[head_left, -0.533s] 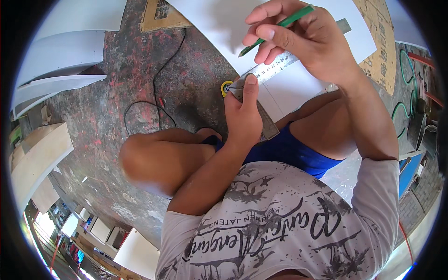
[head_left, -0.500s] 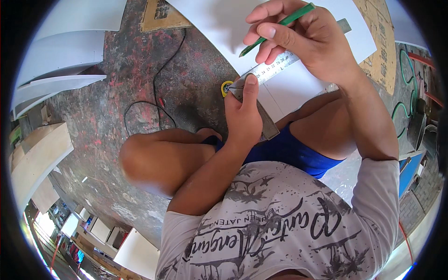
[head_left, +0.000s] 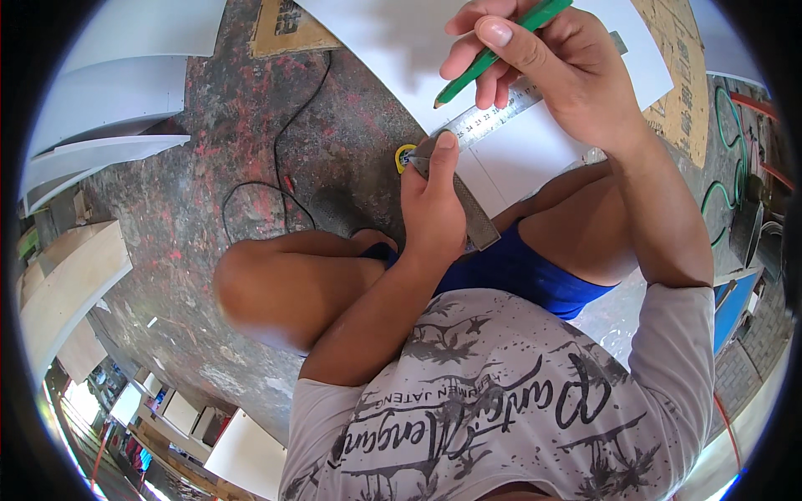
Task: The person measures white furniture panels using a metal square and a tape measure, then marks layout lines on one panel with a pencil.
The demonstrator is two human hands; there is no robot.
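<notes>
A yellow tape measure (head_left: 404, 157) is seen at eleven o'clock from the left hand (head_left: 433, 200), by which a metal square (head_left: 477, 217) is clamped at its corner, its blade (head_left: 476, 123) laid across a white board (head_left: 493, 171) toward two o'clock. Marking-out appears to be in hand: the green pencil (head_left: 466, 79), pinched aloft by the right hand (head_left: 576, 79), would need to be lowered to the blade's edge.

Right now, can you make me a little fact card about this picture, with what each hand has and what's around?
Left hand: grip on the metal square, thumb on top
Right hand: holds a green pencil, tip pointing down-left in the picture
Under the square: white board
By the left hand: yellow tape measure
Floor: dark, with reddish patches
Far right: green hose
</notes>
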